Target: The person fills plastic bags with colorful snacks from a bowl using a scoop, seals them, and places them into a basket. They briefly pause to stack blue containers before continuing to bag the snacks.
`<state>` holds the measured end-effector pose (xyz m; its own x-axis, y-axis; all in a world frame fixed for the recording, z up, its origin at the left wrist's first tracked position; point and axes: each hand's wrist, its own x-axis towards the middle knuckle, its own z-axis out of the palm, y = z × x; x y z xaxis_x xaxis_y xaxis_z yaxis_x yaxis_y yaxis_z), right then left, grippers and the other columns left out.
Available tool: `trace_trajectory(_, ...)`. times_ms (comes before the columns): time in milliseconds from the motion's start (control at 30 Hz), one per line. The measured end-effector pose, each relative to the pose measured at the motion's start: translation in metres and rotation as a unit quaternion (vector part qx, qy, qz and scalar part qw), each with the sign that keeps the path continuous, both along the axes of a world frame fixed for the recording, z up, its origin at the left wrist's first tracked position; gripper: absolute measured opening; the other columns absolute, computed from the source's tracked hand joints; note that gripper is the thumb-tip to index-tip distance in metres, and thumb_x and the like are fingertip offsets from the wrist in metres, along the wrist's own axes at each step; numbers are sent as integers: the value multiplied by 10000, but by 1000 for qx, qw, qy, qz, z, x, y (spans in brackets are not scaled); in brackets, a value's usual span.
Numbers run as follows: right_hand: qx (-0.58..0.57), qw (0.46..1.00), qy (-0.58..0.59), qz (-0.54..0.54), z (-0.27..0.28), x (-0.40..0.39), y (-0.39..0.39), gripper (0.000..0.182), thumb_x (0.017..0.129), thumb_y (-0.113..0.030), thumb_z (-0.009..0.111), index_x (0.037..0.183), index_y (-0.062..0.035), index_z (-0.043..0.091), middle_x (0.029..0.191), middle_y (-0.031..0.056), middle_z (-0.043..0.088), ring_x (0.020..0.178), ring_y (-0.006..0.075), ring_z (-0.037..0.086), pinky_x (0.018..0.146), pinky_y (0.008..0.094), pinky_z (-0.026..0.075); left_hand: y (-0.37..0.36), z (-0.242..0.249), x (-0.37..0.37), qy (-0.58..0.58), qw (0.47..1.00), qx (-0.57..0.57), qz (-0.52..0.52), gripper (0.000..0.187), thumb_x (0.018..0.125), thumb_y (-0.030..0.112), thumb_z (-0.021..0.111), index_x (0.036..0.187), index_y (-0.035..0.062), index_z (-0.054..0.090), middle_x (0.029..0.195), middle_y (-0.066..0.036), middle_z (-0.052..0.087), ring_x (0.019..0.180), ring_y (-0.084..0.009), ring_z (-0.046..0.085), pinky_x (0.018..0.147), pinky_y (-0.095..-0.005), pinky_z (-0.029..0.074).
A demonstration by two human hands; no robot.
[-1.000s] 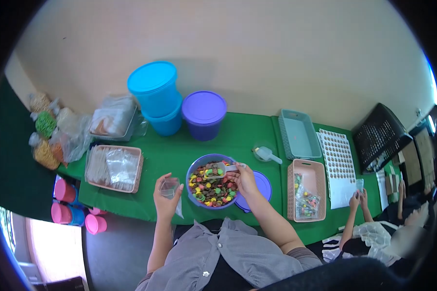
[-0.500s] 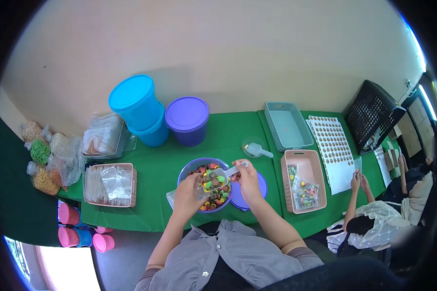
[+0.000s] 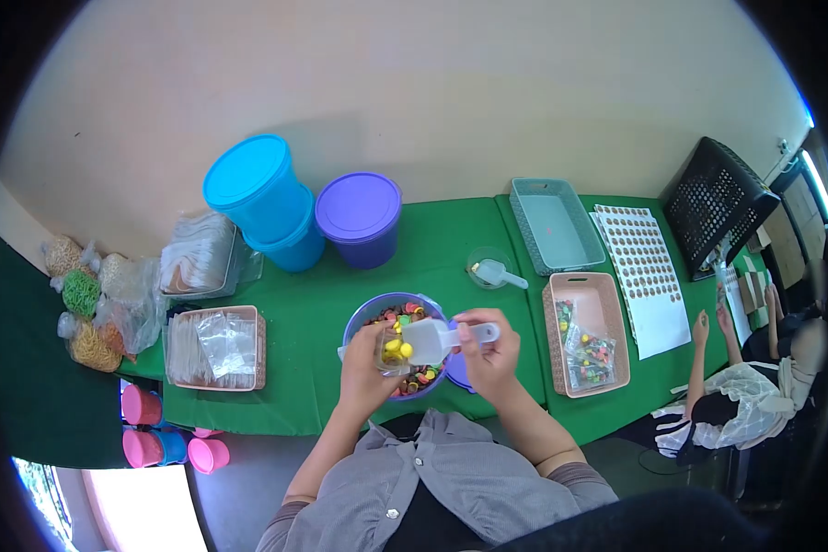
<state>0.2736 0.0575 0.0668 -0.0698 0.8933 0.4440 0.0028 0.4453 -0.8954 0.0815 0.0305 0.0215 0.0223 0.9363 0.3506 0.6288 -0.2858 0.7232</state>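
Note:
My right hand point(image 3: 492, 354) grips the handle of a white plastic scoop point(image 3: 430, 341). Its mouth points left, into the opening of a clear plastic bag point(image 3: 391, 366) in my left hand point(image 3: 365, 375). Yellow candies point(image 3: 397, 350) show at the scoop's lip and inside the bag; my fingers cover part of it. Directly beneath both hands is a purple tub point(image 3: 351, 317) of colourful round candies point(image 3: 421, 379). The tub's purple lid point(image 3: 460, 371) lies to its right, partly hidden by my right hand.
Left stands a pink basket of clear bags point(image 3: 259, 354); behind are blue buckets point(image 3: 258, 179) and a purple bucket point(image 3: 359, 216). Rightward are a small scoop on a dish point(image 3: 497, 273), a grey-green basket point(image 3: 561, 230), a pink basket with filled bags point(image 3: 584, 294), sticker sheets point(image 3: 649, 276) and another person's hands point(image 3: 713, 327).
The scoop, heaped with candies before, has tipped leftward into the bag and now looks almost bare. My right hand has moved slightly right and down. The other person's hands have moved apart.

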Motion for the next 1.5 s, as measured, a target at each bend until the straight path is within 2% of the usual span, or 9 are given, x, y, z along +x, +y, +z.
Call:
trace_trajectory(200,-100,982,146,-67,-20,-3,19,149,964,-149,558,983,-2,545,789,69,625,661,125,619,577,246,491,-5,0,-10,-178,982,-51,45,644,686,76,807,1228,58,460,1076,-114,562,1023,-232,593,911,-380,464)
trace_trajectory(367,-260,964,6,57,-99,3,31,188,958,-154,569,1061,2,554,796,66,632,681,133,640,622,257,514,1,-2,-27,-491,865,101,-2,582,820,201,726,1252,72,357,1119,-168,536,1108,-307,567,998,-410,428)
trace_trajectory(467,-356,921,-123,97,-89,5,27,273,926,-168,609,1146,-15,555,934,107,638,863,173,654,779,301,518,0,11,-32,-520,854,-8,-17,463,911,300,634,1236,36,435,1129,-148,537,1162,-278,542,1021,-387,404)
trace_trajectory(533,14,910,-380,-164,-85,4,27,314,902,-190,635,1154,-20,555,1130,150,592,1058,225,596,908,364,467,1,0,-34,-494,869,-39,-11,403,946,318,577,1204,19,497,1142,-137,539,1145,-253,546,1007,-367,407)
trace_trajectory(667,10,938,-323,-129,-58,7,26,351,862,-166,668,1166,-29,557,1263,142,528,1207,254,488,1003,412,379,3,-12,-21,-359,932,-51,10,379,1001,319,480,1099,-10,640,1101,-87,571,1041,-185,564,961,-316,413)
trace_trajectory(733,-146,980,3,133,-48,0,19,294,848,-132,681,1109,-22,606,1152,129,591,1120,244,539,973,374,399,1,-6,-6,-378,925,-49,-4,299,976,254,547,1077,-9,644,1025,-69,589,943,-173,575,905,-290,429)
trace_trajectory(1067,-128,986,41,94,-46,-12,-6,90,848,-74,687,898,-1,703,894,87,658,861,167,596,790,302,450,-8,-24,25,-409,909,-78,32,151,850,129,723,875,24,618,925,-51,628,849,-111,583,779,-260,454)
trace_trajectory(1300,-137,982,-35,126,-32,19,-5,116,895,-85,632,903,16,688,904,103,651,864,177,599,792,311,457,-12,-10,29,-443,888,-120,-25,310,999,293,505,924,12,611,994,-76,649,857,-143,628,745,-255,470)
trace_trajectory(1500,-58,936,-45,-344,-42,138,36,155,934,-28,513,997,29,642,967,91,660,895,170,607,819,304,476,16,-24,-59,-345,917,69,190,271,1008,230,454,1200,39,466,1340,-180,468,1041,-256,590,886,-353,508)
